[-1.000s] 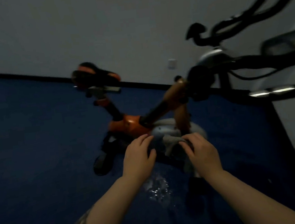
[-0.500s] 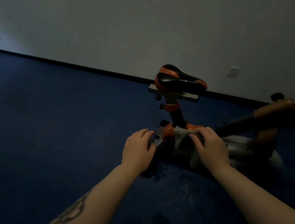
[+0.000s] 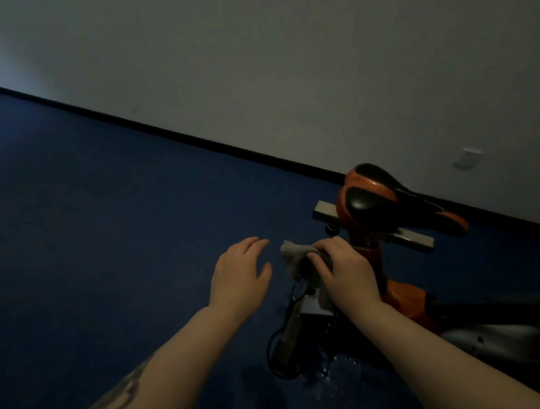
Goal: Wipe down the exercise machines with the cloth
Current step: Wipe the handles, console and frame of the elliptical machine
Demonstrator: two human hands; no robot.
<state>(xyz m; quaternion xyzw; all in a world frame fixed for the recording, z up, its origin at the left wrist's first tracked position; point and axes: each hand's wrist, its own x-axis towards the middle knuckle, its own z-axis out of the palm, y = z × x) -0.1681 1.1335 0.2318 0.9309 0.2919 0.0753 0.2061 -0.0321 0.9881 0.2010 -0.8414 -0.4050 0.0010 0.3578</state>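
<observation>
Fingers (image 3: 326,248) of the right hand (image 3: 347,273) curl down over one grey cloth (image 3: 292,252), pressing it onto a dark part of the exercise bike (image 3: 403,293) just below the saddle (image 3: 385,198). Beside it, the left hand (image 3: 239,275) hovers empty, spread loosely, touching nothing. One bike is visible, orange and black, with one saddle on a metal rail (image 3: 414,241). It stands on dark blue floor (image 3: 97,240), wet patches (image 3: 335,371) glinting beneath; a black skirting (image 3: 186,133) meets a plain pale wall (image 3: 278,52) carrying one socket (image 3: 467,158).
</observation>
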